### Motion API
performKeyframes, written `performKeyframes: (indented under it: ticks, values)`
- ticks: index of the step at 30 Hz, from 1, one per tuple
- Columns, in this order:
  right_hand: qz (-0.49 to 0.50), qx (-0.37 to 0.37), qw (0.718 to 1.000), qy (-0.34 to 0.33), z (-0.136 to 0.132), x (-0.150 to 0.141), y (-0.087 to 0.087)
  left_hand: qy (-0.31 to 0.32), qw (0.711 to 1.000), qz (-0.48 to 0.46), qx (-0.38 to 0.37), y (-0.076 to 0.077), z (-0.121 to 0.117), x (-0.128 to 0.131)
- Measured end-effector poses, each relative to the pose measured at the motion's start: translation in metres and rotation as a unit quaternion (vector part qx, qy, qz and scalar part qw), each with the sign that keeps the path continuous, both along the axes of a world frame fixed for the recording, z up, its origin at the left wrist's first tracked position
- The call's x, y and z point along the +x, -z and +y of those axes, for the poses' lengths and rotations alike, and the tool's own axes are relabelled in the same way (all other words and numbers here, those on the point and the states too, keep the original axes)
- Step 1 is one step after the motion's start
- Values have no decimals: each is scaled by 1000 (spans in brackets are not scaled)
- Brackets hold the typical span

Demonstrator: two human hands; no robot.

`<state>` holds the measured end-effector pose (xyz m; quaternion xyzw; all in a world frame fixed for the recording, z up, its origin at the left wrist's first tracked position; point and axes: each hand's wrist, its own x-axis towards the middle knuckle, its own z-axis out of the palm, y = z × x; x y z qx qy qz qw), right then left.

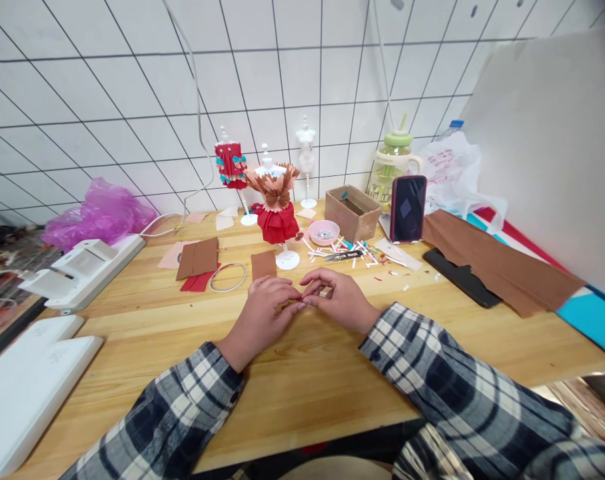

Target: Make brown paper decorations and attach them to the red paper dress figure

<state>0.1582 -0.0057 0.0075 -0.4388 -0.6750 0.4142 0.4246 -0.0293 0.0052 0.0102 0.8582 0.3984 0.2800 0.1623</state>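
Close together over the front middle of the table, my left hand (272, 301) and my right hand (341, 300) meet at the fingertips. Both are closed in a pinch, and whatever small thing lies between them is hidden by the fingers. Just beyond my left hand lies a brown paper piece (264, 265). Behind the hands stands a mini dress form (288, 260) wearing a red pleated skirt (278, 224) and a brown and peach folded-paper top (275, 183). A wire ring (228, 278) lies to the left, by brown sheets (197, 259) and red sheets (196, 281).
A pink bowl (324, 233), a cardboard box (353, 213), black-handled snips (343, 256) and white scraps stand right of centre. Further right are a propped phone (408, 209), a green-lidded bottle (396, 163) and a long brown sheet (502, 263). A power strip (90, 270) lies left.
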Motion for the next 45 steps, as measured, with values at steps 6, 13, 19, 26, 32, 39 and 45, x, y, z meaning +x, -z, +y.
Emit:
performKeyframes:
  ticks: [6,13,19,26,32,39,45]
  values:
    - [-91,62,994,-21,16,25,-1,-30,998,-37,-28,-2,2,-1]
    - [-418,155,884,139,50,75,15,-65,986,-112,-101,5,2,-2]
    - [-506,129,836,168,51,70,24,-85,968,-149,-184,9,0,-1]
    - [-391,139,886,206,42,61,15,-79,926,-249,-274,16,3,-3]
    - [-234,212,923,222,19,32,-3,-104,875,-343,-324,11,4,-1]
    - [-159,30,986,29,-13,-7,0,-108,867,-369,-318,6,2,0]
    - [-137,-11,991,-4,-17,-16,9,-106,874,-357,-313,5,1,1]
